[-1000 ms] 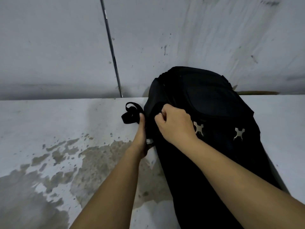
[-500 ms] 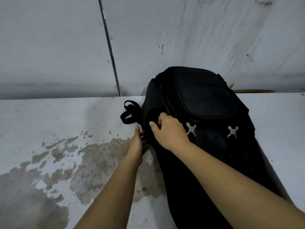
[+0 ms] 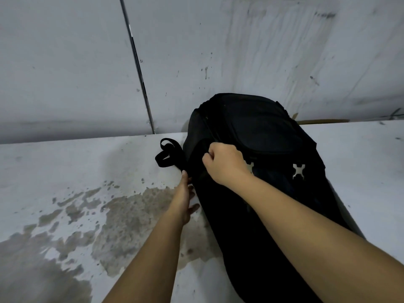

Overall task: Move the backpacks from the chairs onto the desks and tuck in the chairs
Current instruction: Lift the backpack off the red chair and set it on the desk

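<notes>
A black backpack (image 3: 266, 136) with two silver X-shaped fittings lies on the white desk (image 3: 65, 171), its top end against the wall. A black strap loop (image 3: 167, 155) sticks out from its left side onto the desk. My right hand (image 3: 225, 164) grips the fabric on the backpack's upper left edge, fingers curled. My left hand (image 3: 185, 197) lies with straight fingers against the backpack's left side, low on the desk surface. No chair is in view.
The desk surface has a large patch of worn, brownish stains (image 3: 122, 215) at the front left. A grey wall (image 3: 240, 51) with a dark vertical seam (image 3: 137, 68) rises directly behind the desk. A brown strip (image 3: 323, 121) shows behind the desk at the right.
My right hand has closed tighter on the backpack's edge. My left hand has slid down and back along the bag's side. The backpack has hardly shifted.
</notes>
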